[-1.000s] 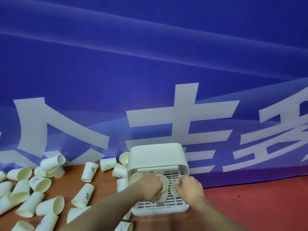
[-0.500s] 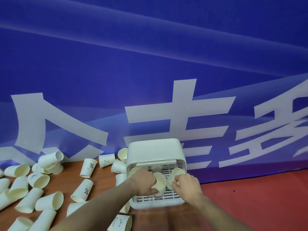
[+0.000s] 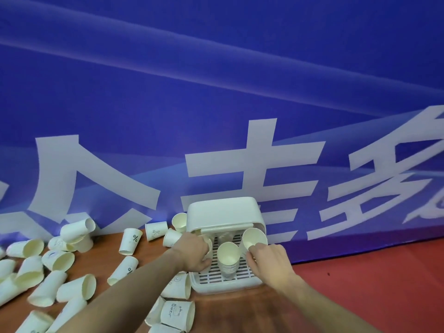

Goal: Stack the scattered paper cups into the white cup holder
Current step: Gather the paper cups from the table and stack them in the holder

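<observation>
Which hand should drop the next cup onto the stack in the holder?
Probably the right hand: it already pinches a paper cup just beside the upright cup stack on the white cup holder's grid. The left hand grips another cup at the holder's left side.

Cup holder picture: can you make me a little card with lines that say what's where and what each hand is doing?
place: wooden table in front of a blue banner
cup holder: white box, slatted tray at the front
stack of cups: upright in the middle of the tray
left hand: at the tray's left side, fingers curled round a cup that is mostly hidden
right hand: pinches the rim of a tilted cup at the tray's right
loose cups: many on the table left of the holder, most on their sides
</observation>
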Demonstrator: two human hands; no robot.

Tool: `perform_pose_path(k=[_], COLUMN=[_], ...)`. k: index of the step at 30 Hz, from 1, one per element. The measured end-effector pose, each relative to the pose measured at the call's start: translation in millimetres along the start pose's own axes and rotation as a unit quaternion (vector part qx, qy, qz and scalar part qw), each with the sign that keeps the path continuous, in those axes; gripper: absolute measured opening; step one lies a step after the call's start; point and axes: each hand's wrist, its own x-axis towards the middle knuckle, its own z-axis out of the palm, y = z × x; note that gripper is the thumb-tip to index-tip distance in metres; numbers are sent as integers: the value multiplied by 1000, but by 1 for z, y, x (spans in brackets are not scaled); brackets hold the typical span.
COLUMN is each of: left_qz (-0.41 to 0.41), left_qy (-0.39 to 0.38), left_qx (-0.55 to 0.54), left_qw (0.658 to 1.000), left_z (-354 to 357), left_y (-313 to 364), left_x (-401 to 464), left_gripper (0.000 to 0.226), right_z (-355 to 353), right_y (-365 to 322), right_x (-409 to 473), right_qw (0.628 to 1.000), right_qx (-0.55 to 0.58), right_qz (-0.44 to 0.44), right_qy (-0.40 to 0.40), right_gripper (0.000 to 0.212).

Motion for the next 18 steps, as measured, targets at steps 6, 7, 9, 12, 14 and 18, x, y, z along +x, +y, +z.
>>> perform_pose_path(k=[6, 7, 9, 12, 14, 18], left_qz=[1, -2, -8, -11, -13, -23], left_qy=[-3, -5, -11, -24, -34, -45], left_qx=[-9, -11, -12, -18, -21, -39], left_qw=[1000, 1000, 1000, 1000, 999, 998], left_z=[0, 0, 4, 11, 15, 22], left_y=[-4, -5, -7, -10, -14, -22], left_x=[-12, -14, -20, -29, -33, -35], left_gripper=[45, 45, 46, 47, 47, 47], right_z=[-15, -13, -6, 10, 19, 41], right_y=[-32, -37, -44, -46, -47, -44], right_x=[12, 14, 16, 18, 19, 25], right_qw=[996, 996, 995, 991, 986, 976], right_qx=[-47, -47, -28, -37, -51, -65], right_qz=[-71, -78, -88, -86, -90, -93], right_qy=[-4, -12, -45, -99, -130, -183], right_gripper=[29, 25, 22, 29, 25, 24])
